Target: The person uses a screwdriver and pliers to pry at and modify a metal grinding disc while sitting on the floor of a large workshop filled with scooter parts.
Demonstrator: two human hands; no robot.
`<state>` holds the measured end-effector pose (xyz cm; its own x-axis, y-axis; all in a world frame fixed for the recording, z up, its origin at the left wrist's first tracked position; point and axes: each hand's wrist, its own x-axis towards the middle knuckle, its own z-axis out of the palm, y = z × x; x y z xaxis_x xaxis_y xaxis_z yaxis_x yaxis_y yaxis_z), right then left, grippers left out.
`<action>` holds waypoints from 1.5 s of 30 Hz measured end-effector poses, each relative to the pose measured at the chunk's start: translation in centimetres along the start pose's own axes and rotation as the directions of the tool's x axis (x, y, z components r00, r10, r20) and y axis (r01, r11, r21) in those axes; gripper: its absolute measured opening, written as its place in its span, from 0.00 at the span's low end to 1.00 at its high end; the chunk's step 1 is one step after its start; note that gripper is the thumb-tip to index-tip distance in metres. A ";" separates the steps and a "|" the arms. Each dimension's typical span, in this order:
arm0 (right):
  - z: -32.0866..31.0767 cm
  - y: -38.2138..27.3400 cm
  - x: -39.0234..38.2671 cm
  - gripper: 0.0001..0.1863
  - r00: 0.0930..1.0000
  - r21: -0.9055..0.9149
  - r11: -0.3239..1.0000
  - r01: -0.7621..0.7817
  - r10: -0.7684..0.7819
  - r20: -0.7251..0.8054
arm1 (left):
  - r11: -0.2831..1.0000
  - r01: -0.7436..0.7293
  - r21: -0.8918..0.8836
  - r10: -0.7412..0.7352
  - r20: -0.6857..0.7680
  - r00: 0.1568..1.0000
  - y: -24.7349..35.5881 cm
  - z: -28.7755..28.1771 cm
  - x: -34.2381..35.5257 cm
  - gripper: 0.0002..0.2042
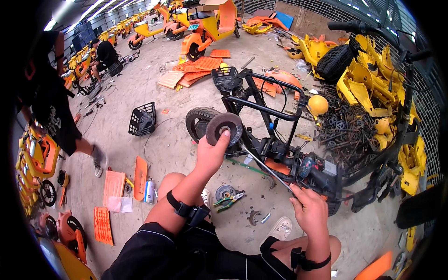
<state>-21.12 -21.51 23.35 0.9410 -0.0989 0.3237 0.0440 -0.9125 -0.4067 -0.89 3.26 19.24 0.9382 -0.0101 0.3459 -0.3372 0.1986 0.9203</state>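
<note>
My left hand point(211, 153) grips a round dark-brown disc point(211, 127) with a metal centre, its thumb pressed near the middle. In my right hand point(309, 205) is a long thin metal rod point(268, 169); its far end points toward the disc, and its grip end is hidden by my fingers. Beyond both hands lies a stripped black scooter frame point(261, 105) with a rear tyre point(198, 122). A teal power tool point(305, 166) rests on the frame. On the floor between my feet are pliers point(232, 200), a round metal plate point(225, 190) and a curved dark part point(254, 217).
A spray can point(149, 191) and orange panels point(140, 177) lie at left, with a black basket point(142, 119) farther off. A person point(56, 102) stands at left; another point(106, 56) crouches farther back. Yellow panels point(359, 88) and dark metal parts point(340, 126) are heaped at right.
</note>
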 end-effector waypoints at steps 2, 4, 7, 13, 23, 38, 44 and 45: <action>0.1 0.1 0.0 0.20 0.999 -0.007 1.000 0.023 -0.023 -0.026 | 0.989 -0.004 0.146 0.000 0.027 1.000 0.7 0.6 -0.5 0.11; -0.1 0.0 0.0 0.20 0.999 -0.036 0.999 0.016 -0.018 -0.034 | 0.927 -0.003 0.376 -0.021 0.060 0.998 1.1 0.8 -0.9 0.09; -0.2 0.4 -0.1 0.20 0.999 -0.054 0.999 -0.005 0.004 -0.032 | 0.840 -0.109 0.531 0.069 0.094 0.993 1.2 1.4 -0.9 0.07; -0.6 0.7 -0.2 0.19 0.999 -0.019 1.000 -0.022 0.022 -0.046 | 0.940 0.123 0.319 -0.139 0.025 0.990 0.8 1.2 -0.5 0.12; -0.3 0.7 -0.2 0.18 0.999 0.063 0.997 -0.036 0.038 -0.026 | 0.887 0.457 -0.070 -0.444 0.146 0.884 0.3 1.1 -0.1 0.13; 5.2 0.1 -1.4 0.17 0.997 0.283 0.956 -0.082 0.082 0.012 | 0.866 0.478 -0.148 -0.447 0.201 0.872 0.2 1.4 -0.4 0.13; 6.9 -0.1 -1.4 0.16 0.885 0.715 0.527 -0.459 0.203 0.419 | 0.849 0.487 -0.203 -0.462 0.159 0.872 -0.1 1.1 -0.2 0.12; 7.2 -0.3 -1.3 0.16 0.838 0.746 0.384 -0.543 0.190 0.512 | 0.834 0.497 -0.240 -0.476 0.143 0.868 -0.1 1.2 -0.2 0.12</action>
<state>-19.99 -18.26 16.93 0.9684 -0.0532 -0.2436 -0.2440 -0.0006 -0.9698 -1.09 2.08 19.26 0.9635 -0.2432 -0.1121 0.2042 0.3960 0.8953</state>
